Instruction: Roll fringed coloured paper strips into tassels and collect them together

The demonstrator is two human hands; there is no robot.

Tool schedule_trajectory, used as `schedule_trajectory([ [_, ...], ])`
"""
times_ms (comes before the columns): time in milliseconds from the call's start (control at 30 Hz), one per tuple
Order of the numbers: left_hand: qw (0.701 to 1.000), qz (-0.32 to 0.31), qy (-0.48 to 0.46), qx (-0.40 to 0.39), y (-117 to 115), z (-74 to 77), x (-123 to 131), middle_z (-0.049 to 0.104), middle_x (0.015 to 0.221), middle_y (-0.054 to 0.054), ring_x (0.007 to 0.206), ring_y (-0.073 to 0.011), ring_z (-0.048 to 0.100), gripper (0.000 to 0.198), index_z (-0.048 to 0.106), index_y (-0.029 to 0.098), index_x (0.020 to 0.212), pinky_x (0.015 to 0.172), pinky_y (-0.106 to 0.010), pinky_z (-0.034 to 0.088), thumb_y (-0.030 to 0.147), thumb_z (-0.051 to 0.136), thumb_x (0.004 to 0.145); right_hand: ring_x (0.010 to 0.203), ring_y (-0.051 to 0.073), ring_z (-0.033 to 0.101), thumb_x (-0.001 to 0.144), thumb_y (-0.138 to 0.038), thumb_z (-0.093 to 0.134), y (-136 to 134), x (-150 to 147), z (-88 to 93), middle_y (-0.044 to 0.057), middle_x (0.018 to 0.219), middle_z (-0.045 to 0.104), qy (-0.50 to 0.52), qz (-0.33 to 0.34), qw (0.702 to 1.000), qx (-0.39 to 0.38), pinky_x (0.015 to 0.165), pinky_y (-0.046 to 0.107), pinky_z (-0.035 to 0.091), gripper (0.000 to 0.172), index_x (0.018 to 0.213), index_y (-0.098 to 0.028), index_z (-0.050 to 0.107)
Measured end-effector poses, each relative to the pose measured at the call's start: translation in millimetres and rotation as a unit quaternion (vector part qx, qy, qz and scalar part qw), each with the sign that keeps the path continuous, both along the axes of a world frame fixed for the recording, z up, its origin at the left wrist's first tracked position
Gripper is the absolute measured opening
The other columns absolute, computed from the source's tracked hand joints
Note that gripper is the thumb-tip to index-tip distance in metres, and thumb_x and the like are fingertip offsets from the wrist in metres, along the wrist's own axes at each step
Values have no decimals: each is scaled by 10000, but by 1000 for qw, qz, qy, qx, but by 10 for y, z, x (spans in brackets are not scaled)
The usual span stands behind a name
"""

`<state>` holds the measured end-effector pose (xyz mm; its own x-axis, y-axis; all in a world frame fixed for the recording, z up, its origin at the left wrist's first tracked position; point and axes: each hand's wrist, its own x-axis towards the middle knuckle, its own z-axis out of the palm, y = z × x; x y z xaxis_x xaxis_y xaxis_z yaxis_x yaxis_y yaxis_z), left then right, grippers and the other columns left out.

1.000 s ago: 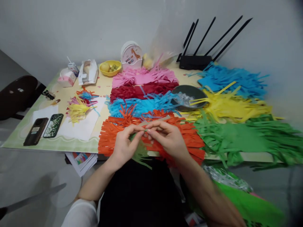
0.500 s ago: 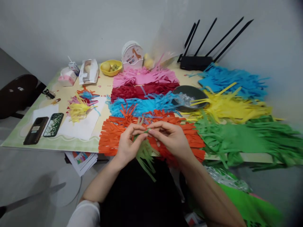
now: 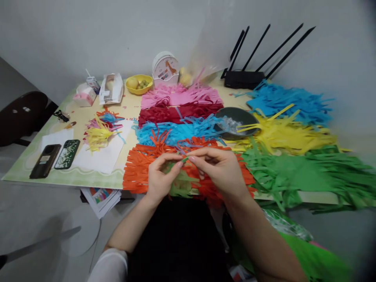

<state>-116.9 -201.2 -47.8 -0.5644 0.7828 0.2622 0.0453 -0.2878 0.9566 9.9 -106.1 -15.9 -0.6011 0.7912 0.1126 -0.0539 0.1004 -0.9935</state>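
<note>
Head view: green fringe pinched by both hands

Left hand (image 3: 161, 178) and right hand (image 3: 221, 170) meet fingertip to fingertip at the near edge of the table (image 3: 129, 107). Both are pinched narrow on the top end of the green fringed paper (image 3: 180, 185). Its long axis runs downward. The fringe hangs below the fingers, nearer the left palm, in front of the orange fringed sheet (image 3: 138, 172).

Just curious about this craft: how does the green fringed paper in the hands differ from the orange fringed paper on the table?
The green fringed paper is a small, bunched piece pinched between the left hand and right hand; the orange fringed paper is a much wider sheet spread flat on the table. Both are cut into thin strips.
</note>
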Motion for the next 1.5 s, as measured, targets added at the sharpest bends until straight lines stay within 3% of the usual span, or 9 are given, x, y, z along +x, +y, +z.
schedule_trajectory([
  [367,995,4,-95,-20,-60,-35,4,712,842,-33,777,-141,675,260,678,182,776,760,-273,545,414,797,762,401,82,491,848,-273,720,-134,-103,-49,-56,469,539,84,-70,994,13,418,209,406,90,840,-186,739],
  [500,983,125,112,-74,-463,224,-845,727,853,-38,829,-164,677,169,700,184,845,811,-292,542,345,739,810,437,101,544,846,-292,717,-148,-32,-16,-45,567,611,63,7,998,13,429,221,460,199,1028,-211,705],
  [633,819,389,388,-168,-806,412,-2081,735,1116,-80,1114,-243,622,241,723,186,1063,1063,-409,432,215,644,837,455,113,558,882,-329,681,-41,68,-119,-29,596,621,34,18,999,13,430,228,481,238,1091,-214,694],
  [700,785,362,433,-256,-752,351,-2461,755,1055,-89,1117,-263,622,213,749,169,1003,1087,-424,407,211,595,861,467,117,567,895,-346,667,29,90,-192,-16,597,624,26,-6,999,21,440,232,492,180,1005,-214,721],
  [867,799,284,430,-311,-523,79,-2653,764,1066,-69,1033,-203,655,272,728,138,1058,978,-302,478,231,539,886,473,150,585,873,-379,692,152,215,-247,18,604,632,-6,-45,998,36,443,264,512,164,946,-249,759],
  [1033,723,411,405,-381,-1125,175,-2908,684,1236,-141,1090,-230,627,397,647,116,1200,954,-319,479,287,378,964,478,195,607,812,-421,744,195,376,-241,66,593,645,-83,-93,992,36,455,304,529,123,843,-307,779],
  [1200,677,410,355,-498,-1532,80,-3149,728,1152,-136,1028,-249,665,334,707,146,1068,929,-324,475,322,465,920,471,207,633,766,-499,761,159,240,-306,92,604,677,-92,-25,995,19,452,296,550,162,805,-344,789],
  [1367,626,412,265,-606,-1299,-104,-3420,716,1059,-299,1072,-396,671,574,710,67,967,849,-434,496,583,464,912,452,222,621,753,-561,741,100,137,-349,98,581,660,-113,-7,992,51,440,321,549,205,780,-365,794],
  [1500,630,357,247,-644,-1136,-156,-3513,701,1143,-283,1143,-402,647,619,696,79,1031,872,-412,503,649,646,794,469,249,633,737,-564,743,78,196,-370,107,581,662,-119,-20,991,51,439,356,549,179,773,-397,795],
])
